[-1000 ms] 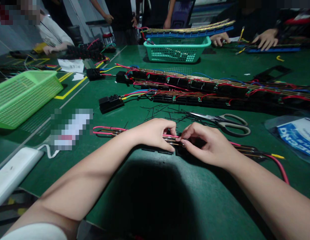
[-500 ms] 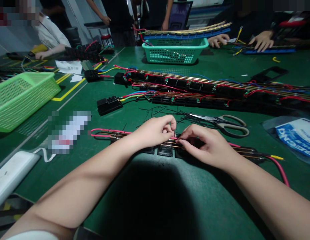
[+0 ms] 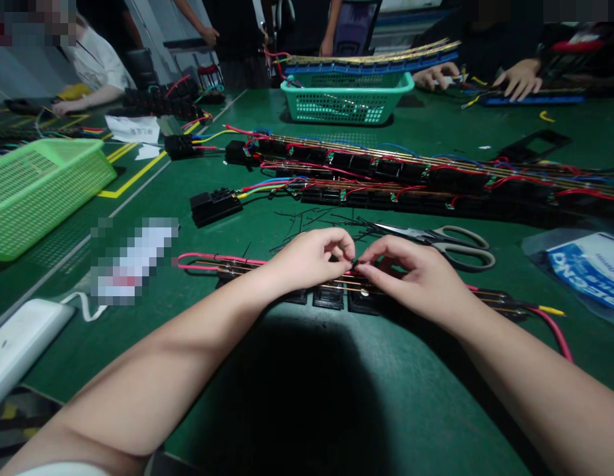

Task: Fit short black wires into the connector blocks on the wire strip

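A wire harness [image 3: 222, 264] with pink wires, brass strips and black connector blocks lies across the green table in front of me. My left hand [image 3: 311, 259] and my right hand [image 3: 410, 274] meet above its middle, fingertips pinched together on a small dark piece, likely a thin black tie, at the pink wire. Both hands hover just over the black blocks [image 3: 329, 297]. Loose black tie offcuts [image 3: 307, 221] lie scattered just beyond my hands.
Scissors [image 3: 440, 239] lie right of the offcuts. Finished harnesses [image 3: 410, 175] stretch across the table behind. A light green basket [image 3: 39, 192] stands left, a teal basket [image 3: 346, 99] at the back, a plastic bag [image 3: 589, 264] at right. Other people's hands [image 3: 522, 78] work at the far edge.
Both hands have lifted slightly off the harness and drawn their fingertips together into a pinch above the pink wire; more of the black blocks now show beneath them.
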